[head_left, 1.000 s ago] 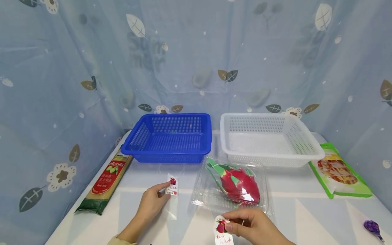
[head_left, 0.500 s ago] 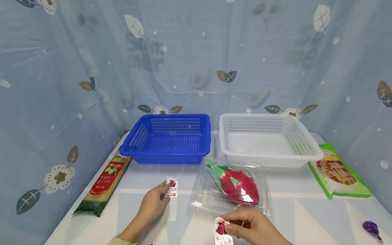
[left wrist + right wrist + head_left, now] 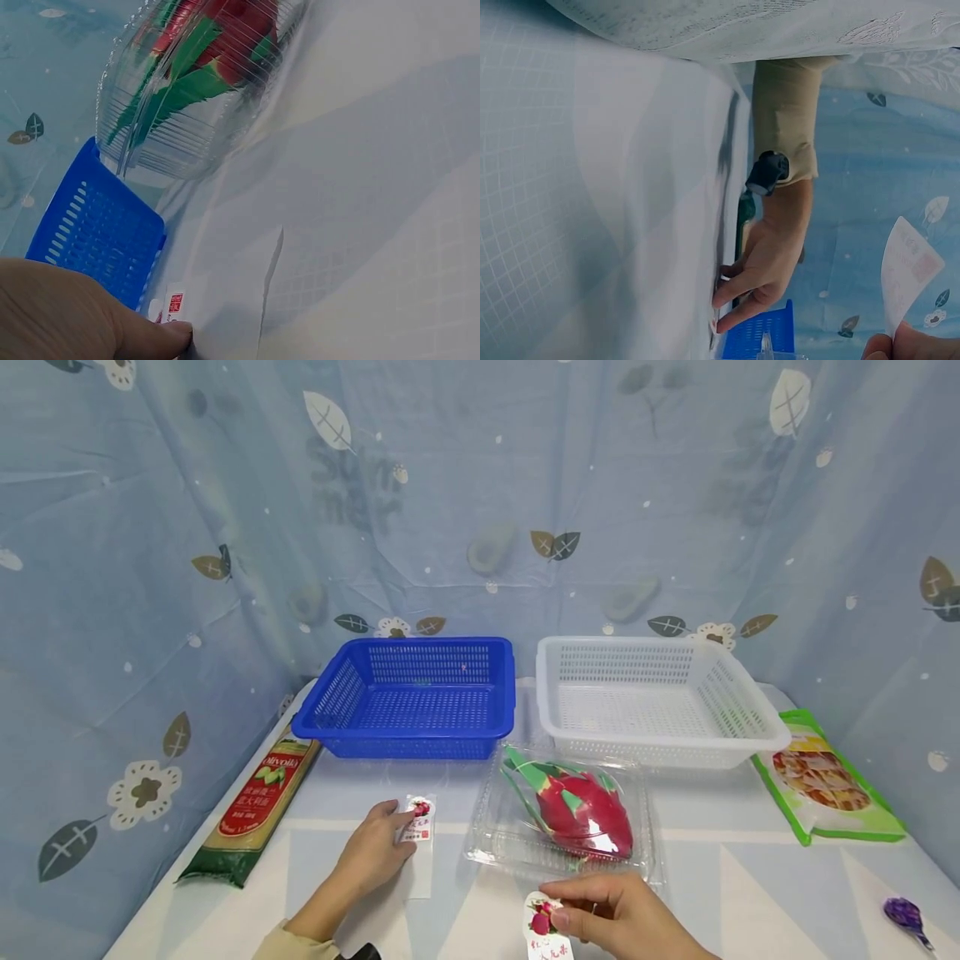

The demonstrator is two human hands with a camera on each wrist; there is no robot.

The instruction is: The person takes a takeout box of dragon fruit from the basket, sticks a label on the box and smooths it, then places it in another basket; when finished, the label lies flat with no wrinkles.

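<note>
My left hand [image 3: 375, 852] rests at the left side of a backing strip [image 3: 420, 872] bearing a printed dragon fruit label [image 3: 422, 818]. Its index finger lies over the label and the thumb touches the edge, apart from each other. In the left wrist view the thumb [image 3: 169, 339] presses beside a small red stamp mark. Lower right of centre, my right hand [image 3: 618, 910] pinches a white label [image 3: 543, 922] with a dragon fruit picture and red handwriting. The right wrist view shows this label [image 3: 907, 274] from its pale side. Between and beyond the hands, a clear clamshell box [image 3: 495, 843] holds a dragon fruit [image 3: 585, 814].
At the back stand a blue basket [image 3: 420, 748] and a white basket [image 3: 660, 752]. A pasta packet [image 3: 251, 810] lies at left, a green-and-white food bag [image 3: 828, 777] at right. Near the right front is a purple-wrapped lollipop [image 3: 906, 914].
My left fingers have shifted slightly back and left on the strip, so more of its label shows. The right hand keeps its label in nearly the same place.
</note>
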